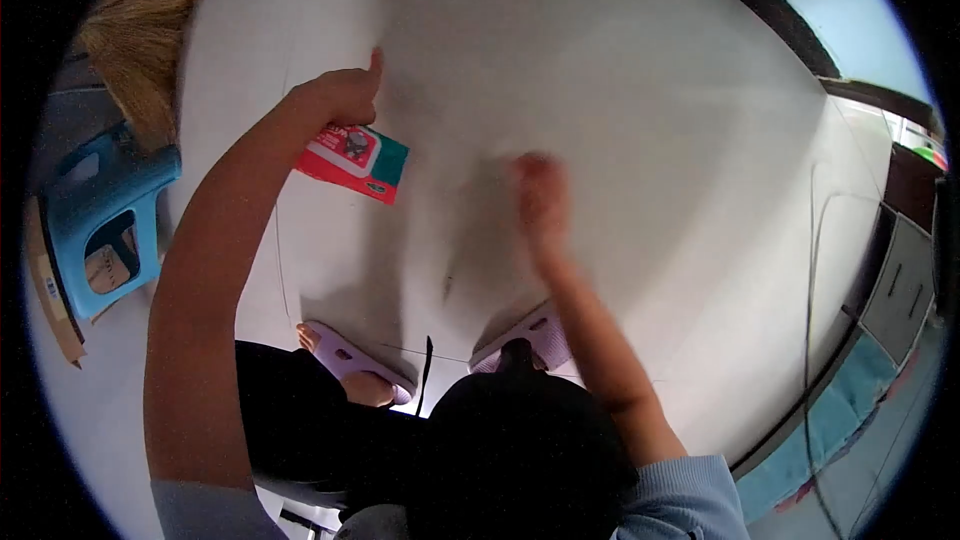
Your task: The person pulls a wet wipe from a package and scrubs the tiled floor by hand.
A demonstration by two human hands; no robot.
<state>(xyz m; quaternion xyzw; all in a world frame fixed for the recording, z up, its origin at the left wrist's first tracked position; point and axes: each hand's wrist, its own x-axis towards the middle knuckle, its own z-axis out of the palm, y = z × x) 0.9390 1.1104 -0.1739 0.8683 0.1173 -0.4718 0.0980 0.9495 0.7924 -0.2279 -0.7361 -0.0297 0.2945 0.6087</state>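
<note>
Straw broom head, golden brown, fanned bristles (145, 35): far left, its upper end running out of view.
Stool, blue moulded plastic, with rounded openings (128, 185): below the broom head, cut by the dark edge of the lens.
Cardboard piece, flat and brown (52, 285): beside the stool, partly hidden by it.
Left hand, bare (347, 97): back uppermost, one digit pointing away from the body; grip narrow, holding the packet at its upper edge. The other fingers are mostly concealed.
Packet, flat, rectangular, red with a dark green end (375, 162): in the left hand, set at a slant over the pale tiled floor (640, 70). Face marked with a pale-bordered rounded panel, a greyish picture, white lettering and a small green oval near the lower edge. Lettering too small to read in full; left portion covered by the wrist and forearm.
Slippers, pair, lavender, with oval cut-outs (342, 352): worn, on the floor; the right one partly covered by the right forearm.
Right hand, bare (541, 195): apart from the packet, over the floor, blurred. Fingers appear curled; cannot tell whether the grip is narrow or holds anything.
Cable, thin and grey (808, 340): far right, lower end cut off.
</note>
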